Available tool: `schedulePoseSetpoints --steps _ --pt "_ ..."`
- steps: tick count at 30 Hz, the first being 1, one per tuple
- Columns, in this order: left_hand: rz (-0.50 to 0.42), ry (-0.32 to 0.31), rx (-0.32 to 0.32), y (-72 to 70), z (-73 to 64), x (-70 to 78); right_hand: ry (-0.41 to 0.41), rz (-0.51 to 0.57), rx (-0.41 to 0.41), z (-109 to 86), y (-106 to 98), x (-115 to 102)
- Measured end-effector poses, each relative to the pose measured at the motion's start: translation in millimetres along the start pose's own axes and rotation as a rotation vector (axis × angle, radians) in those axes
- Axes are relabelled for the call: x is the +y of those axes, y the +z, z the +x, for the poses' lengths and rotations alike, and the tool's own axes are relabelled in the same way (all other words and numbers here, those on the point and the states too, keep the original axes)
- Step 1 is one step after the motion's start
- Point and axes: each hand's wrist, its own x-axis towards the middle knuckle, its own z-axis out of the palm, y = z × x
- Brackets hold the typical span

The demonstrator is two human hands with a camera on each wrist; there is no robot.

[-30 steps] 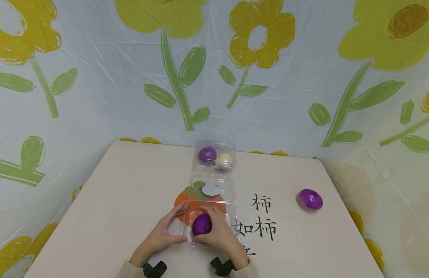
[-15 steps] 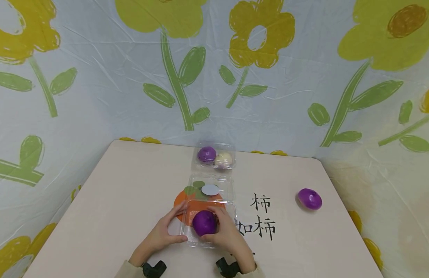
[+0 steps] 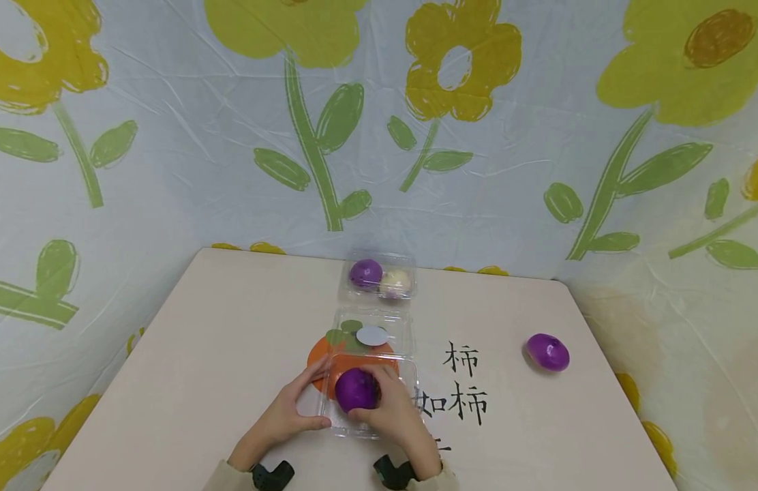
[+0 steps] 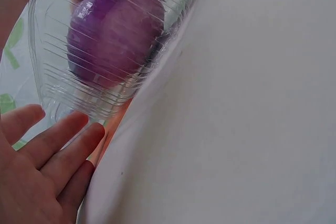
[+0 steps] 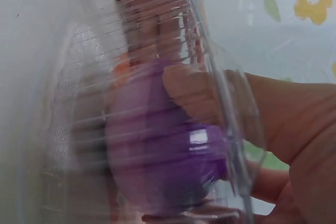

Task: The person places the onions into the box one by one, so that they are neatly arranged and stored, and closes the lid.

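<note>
In the head view an open clear plastic clamshell box lies at the front centre, its lid folded back away from me. My right hand grips a purple onion inside the box's base; thumb and fingers are around it. Through the ridged wall, the right wrist view shows the onion with the thumb on it. My left hand is at the box's left side, thumb near the front corner. Its fingers look fairly straight by the box wall in the left wrist view.
Another purple onion lies alone on the right of the table. At the back edge, a clear container holds a purple onion and a pale round item. Black characters and an orange persimmon print mark the tabletop.
The onion and my right hand shifted right, then slightly back left within the box, and the onion turned a little. My left hand stayed in place.
</note>
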Motion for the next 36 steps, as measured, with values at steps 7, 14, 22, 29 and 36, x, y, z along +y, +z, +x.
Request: schedulePoseSetpoints --steps 7,14,22,29,36 --pt "-0.005 0.036 -0.005 -0.3 -0.3 -3.2 -0.018 -0.052 0.04 4.7 9.5 -3.3" --pt "-0.011 0.047 -0.002 0.1 -0.4 -3.9 -0.015 -0.08 0.078 5.7 13.8 -6.3" --pt "-0.004 0.048 -0.004 -1.0 -0.2 -1.3 -0.037 -0.096 0.13 4.2 12.0 -6.9" --pt "-0.01 0.051 -0.003 -1.0 0.0 -2.2 -0.069 -0.041 0.116 3.3 4.5 -7.0" --pt "-0.002 0.072 0.001 -0.8 0.5 -4.2 -0.028 0.069 0.062 1.2 -7.9 -6.2"
